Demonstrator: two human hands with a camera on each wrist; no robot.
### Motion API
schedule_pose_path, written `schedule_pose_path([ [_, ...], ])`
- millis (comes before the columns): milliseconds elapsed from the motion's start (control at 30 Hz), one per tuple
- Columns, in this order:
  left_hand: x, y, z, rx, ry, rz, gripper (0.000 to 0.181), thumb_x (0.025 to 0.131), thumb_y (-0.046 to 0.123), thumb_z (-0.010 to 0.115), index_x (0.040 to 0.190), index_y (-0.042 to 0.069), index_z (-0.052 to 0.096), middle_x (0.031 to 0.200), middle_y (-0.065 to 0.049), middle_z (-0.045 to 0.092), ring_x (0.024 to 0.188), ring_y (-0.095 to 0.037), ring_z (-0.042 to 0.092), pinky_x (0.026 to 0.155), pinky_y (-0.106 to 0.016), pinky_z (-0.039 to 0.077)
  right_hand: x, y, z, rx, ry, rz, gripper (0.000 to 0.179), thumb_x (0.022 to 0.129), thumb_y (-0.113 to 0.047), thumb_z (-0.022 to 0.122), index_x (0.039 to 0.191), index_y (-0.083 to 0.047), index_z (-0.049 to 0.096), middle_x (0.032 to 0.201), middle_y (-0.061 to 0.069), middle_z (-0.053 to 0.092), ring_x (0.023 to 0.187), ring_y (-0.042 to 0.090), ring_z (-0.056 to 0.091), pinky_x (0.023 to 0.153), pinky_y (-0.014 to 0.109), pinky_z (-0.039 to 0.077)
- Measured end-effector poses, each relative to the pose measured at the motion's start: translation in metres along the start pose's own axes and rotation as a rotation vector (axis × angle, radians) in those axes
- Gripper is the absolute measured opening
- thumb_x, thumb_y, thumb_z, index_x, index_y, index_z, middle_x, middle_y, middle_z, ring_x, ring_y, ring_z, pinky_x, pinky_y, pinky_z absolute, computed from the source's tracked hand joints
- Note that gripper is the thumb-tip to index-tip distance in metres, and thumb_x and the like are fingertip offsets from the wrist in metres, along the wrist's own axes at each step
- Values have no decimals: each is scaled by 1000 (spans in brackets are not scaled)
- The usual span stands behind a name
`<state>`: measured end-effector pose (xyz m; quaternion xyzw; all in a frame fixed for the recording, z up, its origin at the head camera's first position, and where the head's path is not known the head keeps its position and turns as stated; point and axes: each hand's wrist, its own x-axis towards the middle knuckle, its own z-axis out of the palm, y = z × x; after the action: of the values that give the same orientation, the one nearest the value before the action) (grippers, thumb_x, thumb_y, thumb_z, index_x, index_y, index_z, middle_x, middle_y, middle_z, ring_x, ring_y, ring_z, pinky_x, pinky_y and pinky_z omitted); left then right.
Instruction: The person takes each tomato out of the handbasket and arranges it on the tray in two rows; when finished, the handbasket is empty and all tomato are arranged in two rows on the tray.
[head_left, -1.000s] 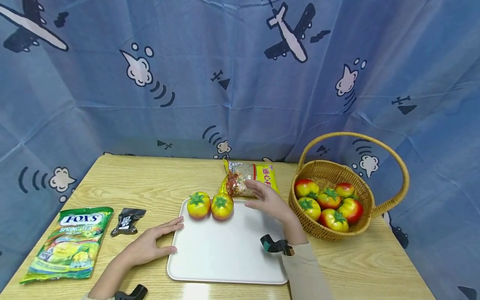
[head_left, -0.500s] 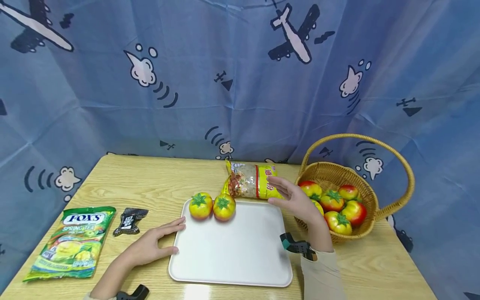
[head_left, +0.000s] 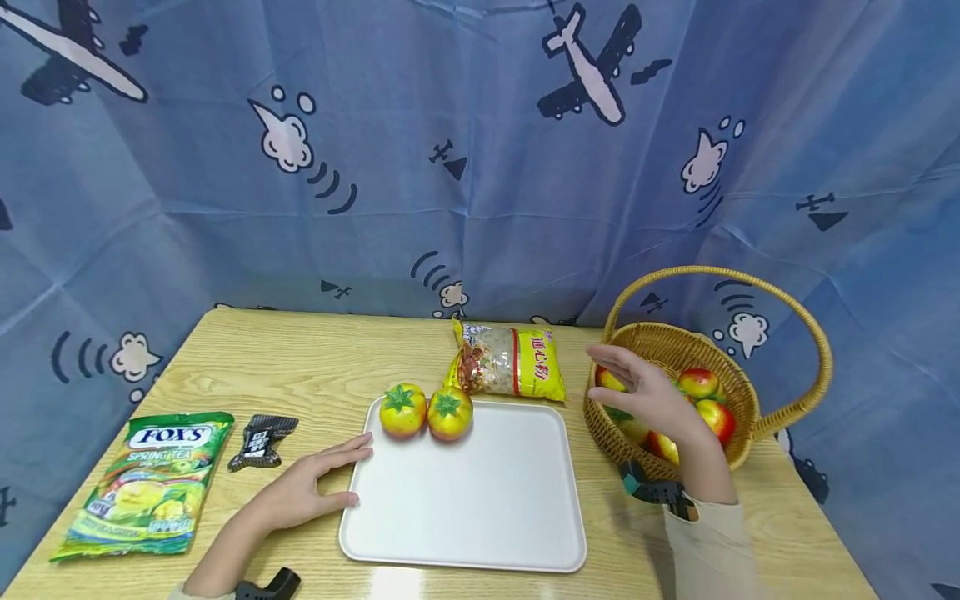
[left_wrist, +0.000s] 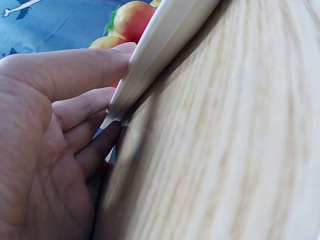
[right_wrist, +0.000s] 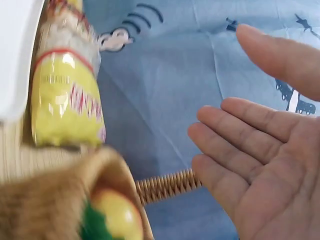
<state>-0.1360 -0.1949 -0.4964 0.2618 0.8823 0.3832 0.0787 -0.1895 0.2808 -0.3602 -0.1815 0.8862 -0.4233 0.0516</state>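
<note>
Two fruits [head_left: 403, 415] are sitting ahead of my left hand [head_left: 303, 492], spread fingers touching their tray [head_left: 465, 500]; my right hand [head_left: 652, 398], empty and spread, is swinging from there to above the basket [head_left: 652, 338], seemingly nearing more fruit [head_left: 717, 422].

A blue curtain [head_left: 495, 158] printed with airplanes [head_left: 592, 82] hangs behind a wood-grain table [head_left: 300, 367]. A bright glint [head_left: 393, 581] marks its near side
</note>
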Motion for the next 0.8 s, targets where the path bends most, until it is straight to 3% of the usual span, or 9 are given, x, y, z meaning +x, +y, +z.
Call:
schedule_pose_path([
  [167, 0, -2, 1, 8, 3, 18, 60, 86, 43, 66, 138, 17, 51, 151, 2, 38, 137, -31, 36, 108, -46, 35, -7, 10, -24, -55, 14, 18, 59, 93, -23, 62, 142, -1, 38, 144, 20, 42, 135, 39, 36, 109, 37, 36],
  [300, 0, -3, 1, 18, 6, 22, 60, 86, 44, 66, 138, 17, 51, 151, 2, 38, 137, -31, 36, 106, -48, 36, -12, 22, -45, -111, 13, 56, 58, 94, -26, 60, 141, -2, 39, 143, 20, 42, 134, 41, 37, 106, 34, 40],
  [433, 0, -3, 0, 13, 5, 11, 61, 86, 44, 66, 138, 17, 51, 151, 2, 38, 137, -31, 36, 106, -51, 35, -16, 33, -67, -149, 7, 115, 58, 94, -29, 59, 142, -3, 39, 144, 20, 42, 132, 41, 38, 94, 21, 47],
  [533, 0, -2, 0, 5, 2, 3, 61, 86, 45, 65, 138, 17, 51, 151, 2, 38, 137, -31, 35, 106, -51, 34, -20, 42, -80, -205, 3, 156, 60, 94, -32, 58, 142, -1, 38, 143, 22, 41, 130, 43, 40, 84, 8, 42],
  [667, -1, -1, 0, -2, -1, -1, 61, 86, 44, 65, 138, 17, 51, 151, 2, 38, 138, -31, 35, 107, -49, 34, -24, 52, -91, -283, -2, 201, 63, 94, -32, 58, 140, 6, 37, 140, 29, 42, 127, 47, 41, 94, 32, 46],
  [800, 0, -1, 0, 1, -6, 2, 61, 86, 44, 65, 138, 16, 51, 151, 2, 38, 138, -31, 35, 107, -50, 34, -28, 63, -95, -345, 5, 254, 68, 94, -38, 57, 138, 9, 38, 138, 34, 42, 124, 52, 40, 97, 62, 36],
])
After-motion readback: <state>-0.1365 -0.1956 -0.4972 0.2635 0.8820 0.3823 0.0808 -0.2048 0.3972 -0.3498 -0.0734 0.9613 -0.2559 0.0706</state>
